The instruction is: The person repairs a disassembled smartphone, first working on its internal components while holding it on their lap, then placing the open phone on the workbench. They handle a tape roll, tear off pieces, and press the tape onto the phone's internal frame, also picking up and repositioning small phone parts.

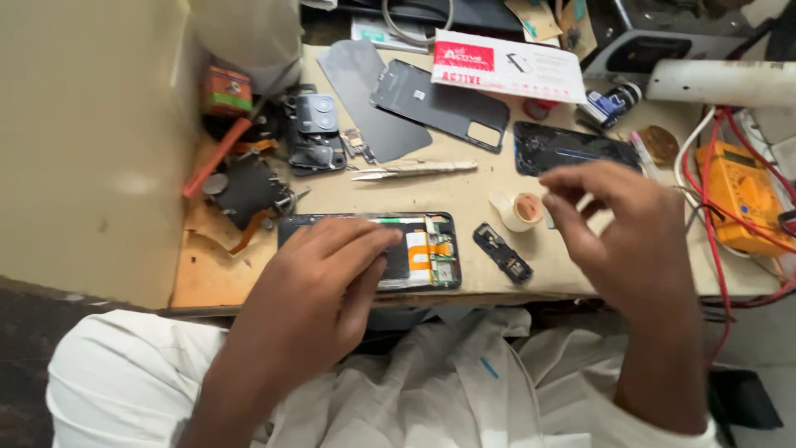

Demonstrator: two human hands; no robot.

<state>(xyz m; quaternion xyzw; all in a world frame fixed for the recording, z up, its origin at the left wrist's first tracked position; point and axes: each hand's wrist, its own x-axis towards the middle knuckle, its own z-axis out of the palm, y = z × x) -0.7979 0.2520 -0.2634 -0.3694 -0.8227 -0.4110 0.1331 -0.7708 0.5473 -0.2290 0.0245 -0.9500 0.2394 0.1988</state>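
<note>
Pressing flat on the opened phone [414,253] at the counter's [464,195] near edge, the left hand [319,278] grips nothing, so a slip could shove the phone off. Right of the phone, the right hand [618,236] hovers half-curled and empty, and might knock over the small tape roll [521,210].

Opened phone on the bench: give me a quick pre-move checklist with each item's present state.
1. Opened phone steadied by left hand: ok, fingers rest on it.
2. Right hand free: cannot tell, fingertips pinched, anything held is too small to see.
3. Tweezers at hand: ok, lying untouched behind the phone.
4. Small black part clear of the phone: ok, apart, right of it.
5. Tape roll near right hand: ok.
</note>
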